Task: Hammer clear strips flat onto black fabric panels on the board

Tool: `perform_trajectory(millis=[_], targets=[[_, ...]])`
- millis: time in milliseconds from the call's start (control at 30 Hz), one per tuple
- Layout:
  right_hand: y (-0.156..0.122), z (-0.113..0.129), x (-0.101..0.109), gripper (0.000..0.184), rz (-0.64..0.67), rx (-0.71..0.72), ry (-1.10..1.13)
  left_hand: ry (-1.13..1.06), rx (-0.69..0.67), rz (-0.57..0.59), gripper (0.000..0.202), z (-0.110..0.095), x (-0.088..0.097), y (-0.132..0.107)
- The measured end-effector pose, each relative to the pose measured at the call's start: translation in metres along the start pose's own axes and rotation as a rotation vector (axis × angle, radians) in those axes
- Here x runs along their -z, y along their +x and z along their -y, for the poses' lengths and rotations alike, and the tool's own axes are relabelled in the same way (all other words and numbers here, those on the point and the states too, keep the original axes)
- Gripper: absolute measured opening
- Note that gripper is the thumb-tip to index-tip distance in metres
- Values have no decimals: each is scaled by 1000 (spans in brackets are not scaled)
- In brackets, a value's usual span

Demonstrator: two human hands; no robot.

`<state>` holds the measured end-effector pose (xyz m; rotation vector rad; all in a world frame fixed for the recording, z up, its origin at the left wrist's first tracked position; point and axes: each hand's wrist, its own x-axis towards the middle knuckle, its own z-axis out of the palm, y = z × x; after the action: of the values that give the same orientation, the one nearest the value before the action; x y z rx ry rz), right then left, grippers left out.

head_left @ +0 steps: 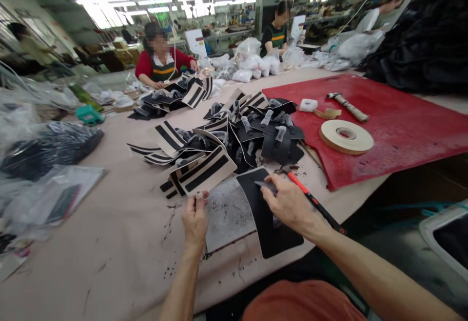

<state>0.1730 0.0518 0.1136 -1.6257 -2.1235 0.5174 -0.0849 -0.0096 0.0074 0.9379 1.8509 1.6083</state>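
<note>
My right hand gripped a grey pointed piece over the black panel, lengthwise toward me; my left hand pinched closed farther off.

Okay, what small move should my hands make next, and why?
Probably bring your left hand over to steady the black panel. Your right hand is at that panel with a gray pointed piece, your left is off it, and the panel reaches past the gray slab.
</note>
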Motion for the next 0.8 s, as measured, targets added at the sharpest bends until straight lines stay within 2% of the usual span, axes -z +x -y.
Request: perform_trajectory(millis=[133, 233, 300, 433, 600, 700, 800], targets=[[-37, -8, -69, 31, 192, -59, 38, -62, 67, 5, 46, -5, -10, -20], [-48, -4, -97, 38, 227, -67, 53, -157, 96, 5, 42, -9, -21, -25], [-47, -1, -102, 41, 222, -68, 47, -190, 89, 35, 39, -12, -31, -23], [-42, -1, -98, 41, 269, -55, 18, -215, 89, 159, 37, -13, -59, -14], [-42, -3, -90, 50, 324, -17, 10, -283, 148, 315, 43, -1, -94, -11], [-43, -6, -86, 54, 342, 3, 57, -237, 108, 341, 40, 6, -100, -13], [-44, -11, -85, 57, 347, 0, 100, -201, 56, 353, 40, 11, -97, -13]])
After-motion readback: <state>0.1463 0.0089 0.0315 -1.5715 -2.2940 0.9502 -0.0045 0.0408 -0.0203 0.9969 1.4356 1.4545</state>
